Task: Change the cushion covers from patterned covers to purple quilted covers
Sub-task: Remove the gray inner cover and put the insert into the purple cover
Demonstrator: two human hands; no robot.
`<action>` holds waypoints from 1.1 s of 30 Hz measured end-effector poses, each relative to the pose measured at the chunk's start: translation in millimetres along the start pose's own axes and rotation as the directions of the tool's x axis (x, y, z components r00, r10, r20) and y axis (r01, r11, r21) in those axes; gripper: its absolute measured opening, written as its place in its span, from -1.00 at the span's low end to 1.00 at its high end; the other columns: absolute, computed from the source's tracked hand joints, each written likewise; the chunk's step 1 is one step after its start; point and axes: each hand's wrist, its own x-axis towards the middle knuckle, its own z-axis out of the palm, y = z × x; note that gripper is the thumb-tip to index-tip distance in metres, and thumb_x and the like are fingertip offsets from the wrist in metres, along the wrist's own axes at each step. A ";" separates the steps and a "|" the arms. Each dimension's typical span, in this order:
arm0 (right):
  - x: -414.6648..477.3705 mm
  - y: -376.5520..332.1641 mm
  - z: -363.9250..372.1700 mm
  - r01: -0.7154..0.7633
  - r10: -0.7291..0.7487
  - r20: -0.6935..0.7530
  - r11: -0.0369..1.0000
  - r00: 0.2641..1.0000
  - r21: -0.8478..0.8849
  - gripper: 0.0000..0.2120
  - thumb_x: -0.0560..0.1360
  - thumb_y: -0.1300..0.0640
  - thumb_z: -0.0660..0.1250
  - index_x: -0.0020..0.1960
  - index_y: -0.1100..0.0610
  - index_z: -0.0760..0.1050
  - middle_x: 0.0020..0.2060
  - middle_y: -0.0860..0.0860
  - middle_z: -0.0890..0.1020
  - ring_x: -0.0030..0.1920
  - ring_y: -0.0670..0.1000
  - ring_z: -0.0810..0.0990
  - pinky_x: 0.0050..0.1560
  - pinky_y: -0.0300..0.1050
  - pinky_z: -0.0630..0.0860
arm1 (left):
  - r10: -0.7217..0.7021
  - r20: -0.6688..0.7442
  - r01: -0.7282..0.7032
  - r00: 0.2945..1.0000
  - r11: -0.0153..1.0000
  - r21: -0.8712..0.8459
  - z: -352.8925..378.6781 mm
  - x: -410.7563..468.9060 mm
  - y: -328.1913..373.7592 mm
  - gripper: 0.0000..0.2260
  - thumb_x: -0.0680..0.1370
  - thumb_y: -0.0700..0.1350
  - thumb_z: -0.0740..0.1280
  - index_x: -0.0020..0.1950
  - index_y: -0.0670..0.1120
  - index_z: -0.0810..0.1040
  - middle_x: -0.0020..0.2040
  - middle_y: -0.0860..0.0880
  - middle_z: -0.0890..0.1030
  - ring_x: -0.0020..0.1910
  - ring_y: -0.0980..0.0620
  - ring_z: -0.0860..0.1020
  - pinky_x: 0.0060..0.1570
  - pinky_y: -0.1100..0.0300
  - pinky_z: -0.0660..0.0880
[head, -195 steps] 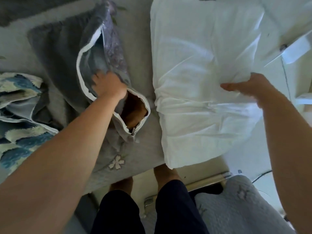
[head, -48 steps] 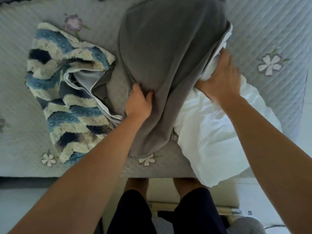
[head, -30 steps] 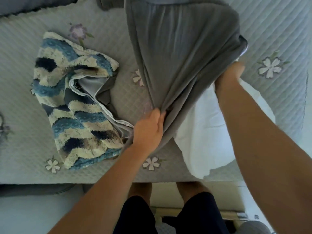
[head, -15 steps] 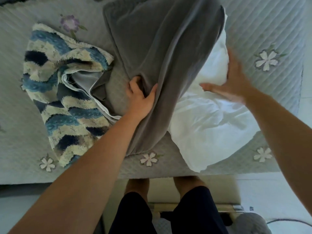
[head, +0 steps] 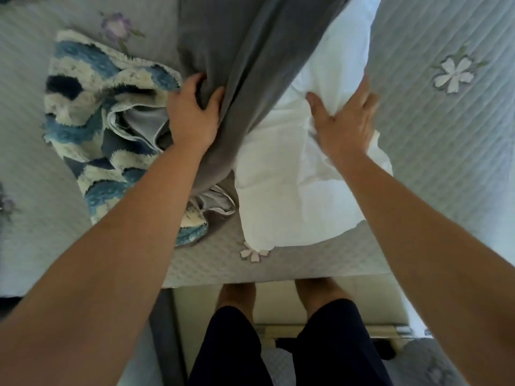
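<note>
Our left hand (head: 192,118) bunches a fold of the grey cushion cover (head: 250,65), fingers curled round it. Our right hand (head: 345,121) presses flat, fingers straight and spread, on the white cushion insert (head: 292,190), which lies partly under that cover. The blue-and-cream patterned cover (head: 92,112) lies to the left on the quilted bedspread (head: 446,162).

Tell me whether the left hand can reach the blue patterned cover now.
Probably yes: the blue patterned cover lies right beside the left hand, nothing between; but that hand grips the grey cover and must release it.
</note>
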 end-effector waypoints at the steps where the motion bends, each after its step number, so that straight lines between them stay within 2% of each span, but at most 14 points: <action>1: -16.0 1.5 -4.3 0.077 -0.083 -0.097 0.995 0.992 -0.065 -0.08 0.45 -0.46 0.20 0.57 0.11 0.10 0.44 0.17 0.29 0.38 0.22 0.37 0.35 0.18 0.35 | 0.043 -0.125 -0.033 0.991 0.996 0.077 -4.5 -10.6 -6.7 -0.55 0.54 0.15 0.29 0.34 -0.07 0.49 0.23 -0.18 0.50 0.22 -0.12 0.46 0.20 0.20 0.36; 4: -72.1 22.5 -14.0 0.403 -0.438 -0.197 0.895 0.877 -0.194 -0.25 0.56 -0.30 0.20 0.55 0.14 0.11 0.51 0.31 0.14 0.51 0.27 0.18 0.49 0.23 0.12 | 0.163 -0.446 -0.133 0.880 0.986 0.098 -12.2 -63.1 -19.6 -0.71 0.58 -0.09 0.28 0.21 -0.24 0.52 0.10 -0.25 0.50 0.07 -0.18 0.49 0.09 0.06 0.42; 7: -130.5 65.9 -3.6 0.725 -0.739 0.054 0.641 0.672 -0.251 -0.13 0.44 -0.42 0.29 0.51 0.11 0.17 0.49 0.35 0.12 0.52 0.37 0.12 0.47 0.35 0.09 | 0.094 -0.236 -0.100 0.967 0.995 -0.013 -1.0 -126.4 -44.1 -0.68 0.47 -0.20 0.29 0.20 -0.25 0.44 0.14 -0.23 0.42 0.10 -0.19 0.43 0.11 -0.09 0.45; 9: -149.1 102.8 10.2 0.831 -0.795 0.280 0.444 0.538 -0.336 -0.08 0.38 -0.47 0.31 0.53 0.02 0.17 0.52 0.30 0.09 0.52 0.39 0.10 0.46 0.40 0.07 | 0.115 -0.033 -0.109 0.993 0.983 0.148 11.8 -153.2 -65.6 -0.53 0.44 -0.06 0.36 0.29 -0.19 0.36 0.21 -0.24 0.37 0.16 -0.20 0.37 0.15 -0.14 0.42; 10: -149.3 118.8 16.1 0.835 -0.778 0.347 0.388 0.523 -0.389 -0.11 0.39 -0.41 0.35 0.55 -0.02 0.15 0.53 0.27 0.08 0.52 0.40 0.08 0.46 0.42 0.05 | 0.096 0.032 -0.101 0.995 0.970 0.220 18.5 -157.8 -73.8 -0.43 0.43 0.02 0.40 0.35 -0.16 0.32 0.26 -0.25 0.34 0.21 -0.22 0.34 0.20 -0.14 0.39; 12: -138.2 136.6 19.4 0.772 -0.722 0.336 0.430 0.605 -0.468 -0.15 0.42 -0.14 0.48 0.57 -0.07 0.11 0.55 0.23 0.09 0.52 0.40 0.08 0.45 0.43 0.08 | 0.006 0.029 -0.013 1.000 0.961 0.277 27.6 -149.2 -78.1 -0.30 0.43 0.13 0.45 0.45 -0.09 0.26 0.36 -0.27 0.27 0.29 -0.27 0.28 0.28 -0.14 0.28; 14: -126.7 131.1 9.3 0.716 -0.644 0.320 0.580 0.695 -0.388 -0.08 0.35 0.09 0.53 0.57 -0.08 0.11 0.54 0.19 0.18 0.50 0.36 0.19 0.42 0.38 0.22 | -0.043 -0.046 0.055 0.998 0.954 0.296 28.7 -126.3 -73.8 -0.43 0.50 0.09 0.39 0.45 -0.02 0.32 0.37 -0.28 0.29 0.32 -0.29 0.27 0.27 -0.14 0.25; 17: -122.0 96.8 -20.9 0.498 -0.458 0.222 0.848 0.861 -0.182 -0.18 0.34 0.16 0.51 0.50 -0.01 0.21 0.38 0.14 0.46 0.25 0.28 0.51 0.17 0.21 0.51 | -0.065 -0.143 0.092 0.988 0.978 0.189 11.7 -89.5 -60.6 -0.74 0.60 -0.11 0.22 0.25 -0.15 0.50 0.22 -0.24 0.48 0.23 -0.26 0.42 0.17 -0.10 0.32; 19: -118.4 71.3 -46.6 0.276 -0.275 0.014 0.959 0.961 -0.064 -0.36 0.41 0.12 0.44 0.45 0.03 0.33 0.15 0.08 0.61 0.07 0.19 0.59 0.05 0.03 0.50 | -0.079 -0.181 0.077 0.980 0.997 -0.020 -7.3 -80.2 -52.2 -0.79 0.61 -0.19 0.16 0.14 -0.25 0.49 0.06 -0.25 0.57 0.06 -0.25 0.51 0.01 -0.01 0.37; 22: -106.0 39.8 -85.0 0.089 -0.031 -0.280 0.976 0.960 0.197 -0.55 0.44 -0.03 0.33 0.29 0.09 0.46 -0.14 -0.08 0.58 -0.17 -0.06 0.53 -0.10 -0.12 0.48 | -0.077 -0.127 0.052 0.989 0.980 -0.194 -33.5 -88.8 -46.9 -0.77 0.61 -0.16 0.12 0.11 -0.28 0.47 -0.05 -0.22 0.57 -0.06 -0.20 0.51 -0.20 0.08 0.28; 25: -96.1 17.4 -107.4 0.038 0.046 -0.301 0.963 0.953 0.268 -0.57 0.41 -0.15 0.32 0.19 0.04 0.53 -0.17 -0.18 0.56 -0.17 -0.15 0.52 -0.04 -0.13 0.53 | -0.096 0.107 0.122 0.990 0.952 -0.280 -42.8 -115.2 -41.1 -0.67 0.56 0.01 0.12 0.00 -0.21 0.52 -0.07 -0.18 0.58 0.01 -0.19 0.54 -0.09 0.09 0.38; 27: -101.0 13.0 -111.0 0.106 -0.068 -0.267 0.986 0.961 0.129 -0.56 0.42 -0.18 0.34 0.22 0.01 0.52 -0.11 -0.14 0.61 -0.09 -0.05 0.57 -0.07 -0.24 0.43 | -0.053 0.179 0.086 0.982 0.979 -0.184 -42.7 -137.0 -36.8 -0.60 0.55 0.22 0.13 -0.10 -0.11 0.47 -0.15 -0.12 0.57 -0.01 -0.22 0.55 -0.08 0.02 0.45; 29: -109.8 15.1 -110.2 0.151 -0.146 -0.222 0.988 0.964 0.007 -0.54 0.45 -0.20 0.36 0.28 -0.03 0.49 -0.08 -0.12 0.61 -0.02 0.02 0.59 -0.07 -0.26 0.34 | 0.026 0.180 -0.027 0.983 1.000 0.005 -37.5 -157.5 -36.6 -0.52 0.52 0.35 0.20 0.02 -0.08 0.47 -0.05 -0.12 0.60 0.04 -0.21 0.56 -0.01 -0.04 0.51; 33: -126.4 38.7 -105.9 0.201 -0.203 -0.098 0.979 0.974 -0.033 -0.51 0.49 -0.20 0.31 0.35 -0.04 0.40 -0.08 -0.18 0.52 0.00 0.02 0.58 -0.03 -0.19 0.37 | -0.094 0.189 0.025 0.978 0.941 0.338 -15.7 -188.2 -46.5 -0.32 0.43 0.18 0.40 0.40 -0.10 0.25 0.32 -0.22 0.41 0.31 -0.27 0.39 0.23 -0.17 0.39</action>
